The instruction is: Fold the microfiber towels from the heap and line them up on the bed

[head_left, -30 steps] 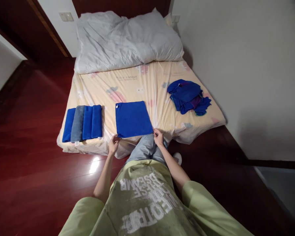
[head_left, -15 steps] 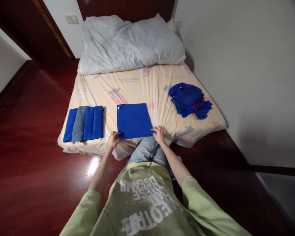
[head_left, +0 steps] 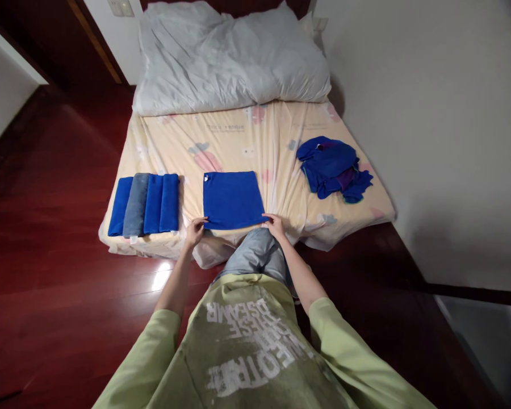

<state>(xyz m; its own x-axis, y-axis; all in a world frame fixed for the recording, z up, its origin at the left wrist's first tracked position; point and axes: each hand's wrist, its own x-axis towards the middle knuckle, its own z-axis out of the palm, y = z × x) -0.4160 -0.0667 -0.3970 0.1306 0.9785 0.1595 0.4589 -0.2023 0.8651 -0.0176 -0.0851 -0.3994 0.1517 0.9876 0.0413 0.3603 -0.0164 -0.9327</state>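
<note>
At the near edge of the bed [head_left: 281,193], the left hand [head_left: 195,232] and right hand [head_left: 275,226] pinch the mostly flat blue cloth [head_left: 233,197] by its near corners; shifting them evenly calls for matched hands.

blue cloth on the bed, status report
Left hand, right hand: pinching near corners. Blue cloth: spread on bed. Crumpled pile: apart, to the right.

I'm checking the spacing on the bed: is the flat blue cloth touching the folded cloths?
Apart. The head view shows cream sheet between the flat blue cloth and the folded cloths.
</note>
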